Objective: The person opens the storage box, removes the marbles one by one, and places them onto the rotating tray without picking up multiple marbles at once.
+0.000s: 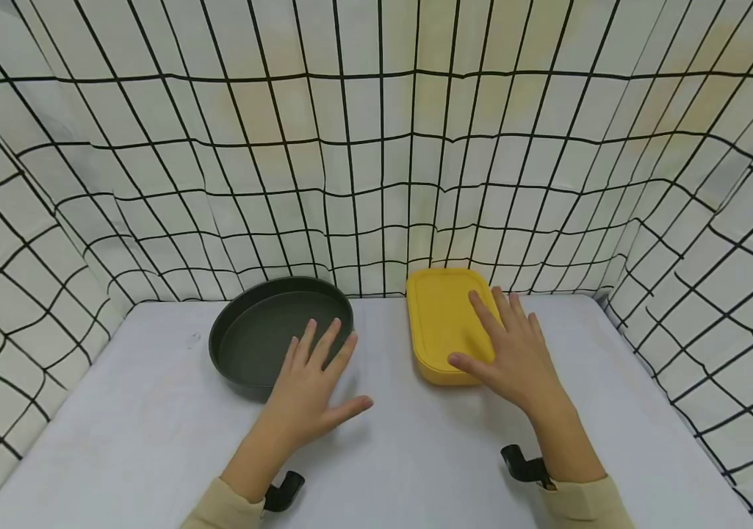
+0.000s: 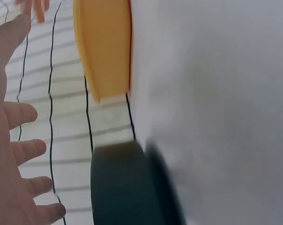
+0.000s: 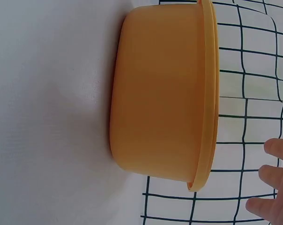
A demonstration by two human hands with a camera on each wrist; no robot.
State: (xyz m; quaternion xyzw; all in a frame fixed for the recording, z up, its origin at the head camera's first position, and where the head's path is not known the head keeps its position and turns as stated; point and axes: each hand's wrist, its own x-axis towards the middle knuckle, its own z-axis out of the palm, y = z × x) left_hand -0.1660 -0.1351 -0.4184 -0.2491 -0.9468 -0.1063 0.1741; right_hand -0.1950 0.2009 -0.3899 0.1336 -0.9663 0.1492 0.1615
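A round dark grey-green pan [image 1: 250,330] stands on the white table, left of centre; no handle shows on it. My left hand [image 1: 310,404] hovers with fingers spread over its near right edge and holds nothing. To the right is a yellow rectangular container [image 1: 442,316] with a lid on. My right hand [image 1: 518,353], fingers also spread, hovers over the right side of that lid and partly hides it. In the right wrist view the side wall of the container [image 3: 160,89] shows below the lid rim, with the fingertips apart from it.
Cloth walls with a black grid [image 1: 376,162] enclose the table at the back and both sides. Both items stand near the back wall on the white tabletop [image 1: 376,470]. A black wrist mount [image 1: 283,491] sits at the left wrist, another [image 1: 523,466] at the right.
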